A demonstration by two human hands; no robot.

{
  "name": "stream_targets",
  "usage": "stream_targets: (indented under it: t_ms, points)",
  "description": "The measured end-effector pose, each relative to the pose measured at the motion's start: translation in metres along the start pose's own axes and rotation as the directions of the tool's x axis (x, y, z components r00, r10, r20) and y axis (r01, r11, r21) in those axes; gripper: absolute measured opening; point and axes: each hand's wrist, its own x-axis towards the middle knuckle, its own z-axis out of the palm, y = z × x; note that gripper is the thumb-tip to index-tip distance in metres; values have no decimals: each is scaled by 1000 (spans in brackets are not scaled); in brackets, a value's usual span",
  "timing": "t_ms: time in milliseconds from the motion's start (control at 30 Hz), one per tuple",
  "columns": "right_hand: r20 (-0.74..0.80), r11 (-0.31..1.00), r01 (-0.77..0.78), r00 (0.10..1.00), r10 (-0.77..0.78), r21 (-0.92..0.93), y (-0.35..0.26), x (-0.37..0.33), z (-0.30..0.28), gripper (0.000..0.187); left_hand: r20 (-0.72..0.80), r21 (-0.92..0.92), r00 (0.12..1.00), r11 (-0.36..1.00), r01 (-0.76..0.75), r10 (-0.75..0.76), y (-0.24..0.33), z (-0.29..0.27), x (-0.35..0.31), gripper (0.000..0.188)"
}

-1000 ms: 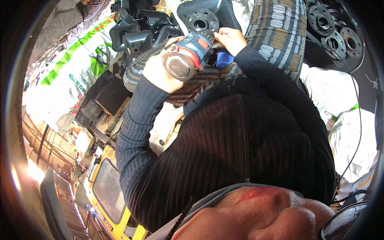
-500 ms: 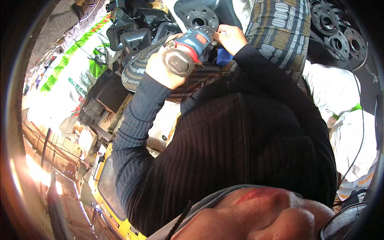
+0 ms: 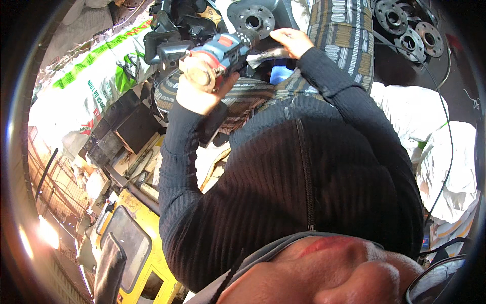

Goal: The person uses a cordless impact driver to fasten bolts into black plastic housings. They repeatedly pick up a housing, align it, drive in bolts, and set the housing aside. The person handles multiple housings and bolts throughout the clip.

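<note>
My left hand [image 3: 198,97] is wrapped round a blue and red cordless drill [image 3: 223,50], whose chuck points up and right. Just beyond the chuck lies a round grey flange [image 3: 264,21] with a centre hole and smaller holes round it. It rests on a dark moulded part [image 3: 283,15] between my legs. Close to the flange's lower right edge is my right hand [image 3: 297,43], thumb and forefinger pinched together; anything between them is too small to make out. A blue object [image 3: 279,75] sits below, partly hidden.
Several dark moulded parts [image 3: 169,50] are heaped at the far left beside a white and green sack [image 3: 96,86]. More round flanges [image 3: 411,43] lie at the far right, with a thin cable [image 3: 445,114] running past white sacks [image 3: 412,106]. Yellow machinery [image 3: 144,248] stands lower left.
The drill has moved left and slightly up, away from my right hand and the flange's lower edge. My right hand has shifted a little, still pinched. The whole view has turned slightly.
</note>
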Motion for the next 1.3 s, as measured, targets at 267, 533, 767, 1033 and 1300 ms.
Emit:
stream_targets:
  t_ms: [267,533,767,1033,1300]
  points:
    - [335,519,-270,942,-35,811,-3,-13,-18,31,-67,-73,978,977,-201,197,20,8,-22,35]
    - [228,430,-216,973,24,876,-25,-25,-9,34,-68,55,918,920,-387,390,25,11,-14,29]
    - [256,394,-209,964,-71,895,-24,-23,-5,25,-103,-161,960,948,-276,262,15,16,-14,30]
    - [151,292,-145,989,4,945,-29,-20,8,19,-98,-3,934,938,-346,344,10,14,-12,32]
    - [133,334,-183,977,168,925,-43,-21,12,20,-65,0,949,951,-309,308,21,10,-4,45]
